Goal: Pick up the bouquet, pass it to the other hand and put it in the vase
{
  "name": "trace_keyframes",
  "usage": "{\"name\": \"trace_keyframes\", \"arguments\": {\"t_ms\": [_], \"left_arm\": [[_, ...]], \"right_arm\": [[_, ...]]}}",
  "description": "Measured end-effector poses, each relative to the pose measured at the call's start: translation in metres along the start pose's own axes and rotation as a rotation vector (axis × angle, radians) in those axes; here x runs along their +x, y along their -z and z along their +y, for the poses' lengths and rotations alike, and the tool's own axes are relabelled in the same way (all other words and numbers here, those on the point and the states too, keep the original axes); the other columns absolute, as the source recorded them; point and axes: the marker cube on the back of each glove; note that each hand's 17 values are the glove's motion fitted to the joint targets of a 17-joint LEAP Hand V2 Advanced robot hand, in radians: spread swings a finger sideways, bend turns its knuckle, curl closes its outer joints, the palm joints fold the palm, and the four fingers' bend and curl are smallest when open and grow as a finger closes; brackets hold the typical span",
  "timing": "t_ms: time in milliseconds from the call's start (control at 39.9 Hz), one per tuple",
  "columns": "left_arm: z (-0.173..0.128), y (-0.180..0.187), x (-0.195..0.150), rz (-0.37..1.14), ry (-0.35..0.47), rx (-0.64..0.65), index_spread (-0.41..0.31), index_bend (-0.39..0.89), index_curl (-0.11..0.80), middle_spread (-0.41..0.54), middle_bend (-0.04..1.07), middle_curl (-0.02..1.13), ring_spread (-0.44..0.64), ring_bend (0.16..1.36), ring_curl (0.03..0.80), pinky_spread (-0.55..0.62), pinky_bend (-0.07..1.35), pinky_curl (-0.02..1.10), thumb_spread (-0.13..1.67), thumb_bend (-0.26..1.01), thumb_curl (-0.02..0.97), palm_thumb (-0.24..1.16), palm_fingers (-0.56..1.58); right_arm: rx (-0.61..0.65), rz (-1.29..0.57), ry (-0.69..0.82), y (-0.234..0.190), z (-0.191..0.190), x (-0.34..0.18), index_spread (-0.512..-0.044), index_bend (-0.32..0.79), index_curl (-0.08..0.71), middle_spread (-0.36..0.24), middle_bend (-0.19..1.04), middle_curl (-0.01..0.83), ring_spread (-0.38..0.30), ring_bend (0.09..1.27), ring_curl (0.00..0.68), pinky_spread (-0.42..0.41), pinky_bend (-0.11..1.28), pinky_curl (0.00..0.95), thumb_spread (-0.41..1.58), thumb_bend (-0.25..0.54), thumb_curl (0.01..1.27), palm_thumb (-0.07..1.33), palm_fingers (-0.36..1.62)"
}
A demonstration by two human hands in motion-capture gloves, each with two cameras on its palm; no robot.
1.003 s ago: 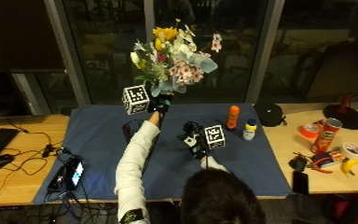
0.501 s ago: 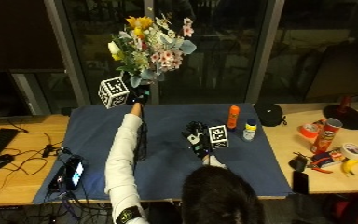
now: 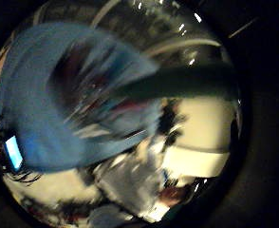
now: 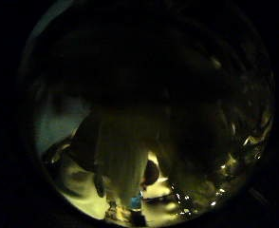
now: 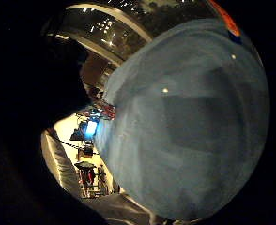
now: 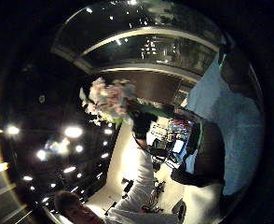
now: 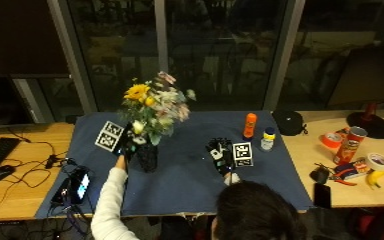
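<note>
While the bouquet (image 7: pixel 153 111) stands upright in the dark vase (image 7: pixel 146 156) on the blue cloth (image 7: pixel 179 185) covering the tabletop (image 7: pixel 12 192), the left hand (image 7: pixel 123 148) sits beside the stems just above the vase rim; whether its fingers grip them I cannot tell. Well apart, the right hand (image 7: pixel 220 156) rests low over the cloth, seemingly relaxed and holding nothing. An orange bottle (image 7: pixel 249 125) stands farther back.

I see a bouquet (image 7: pixel 153 109) of yellow, white and pale pink blooms over a dark vase (image 7: pixel 146 156), on a blue cloth (image 7: pixel 185 185) (tabletop (image 7: pixel 19 190) beneath is light wood); beyond stands an orange bottle (image 7: pixel 249 125).
</note>
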Motion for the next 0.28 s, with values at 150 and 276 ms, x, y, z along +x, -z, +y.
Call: {"name": "trace_keyframes", "arguments": {"t_ms": [150, 276], "left_arm": [[0.046, -0.006, -0.128, -0.123, 0.16, -0.153, 0.059, 0.02, 0.357, 0.211, 0.21, 0.45, 0.23, 0.59, 0.384, 0.22, 0.46, 0.42, 0.77, -0.03, 0.565, 0.58, -0.42], [0.062, 0.003, -0.141, -0.172, 0.157, -0.139, 0.133, 0.0, 0.27, 0.355, 0.14, 0.33, 0.38, 0.53, 0.305, 0.37, 0.4, 0.35, 0.82, -0.03, 0.537, 0.6, -0.34]], "right_arm": [[0.018, 0.148, 0.023, 0.035, 0.006, 0.052, -0.215, 0.14, 0.337, -0.145, 0.26, 0.43, -0.16, 0.47, 0.361, 0.152, 0.29, 0.299, 0.92, -0.016, 0.62, 0.97, 0.89], [0.0, 0.093, -0.167, 0.041, 0.019, 0.061, -0.215, 0.13, 0.336, -0.126, 0.25, 0.433, -0.159, 0.44, 0.361, 0.154, 0.28, 0.304, 0.9, -0.017, 0.64, 0.98, 0.89]]}}
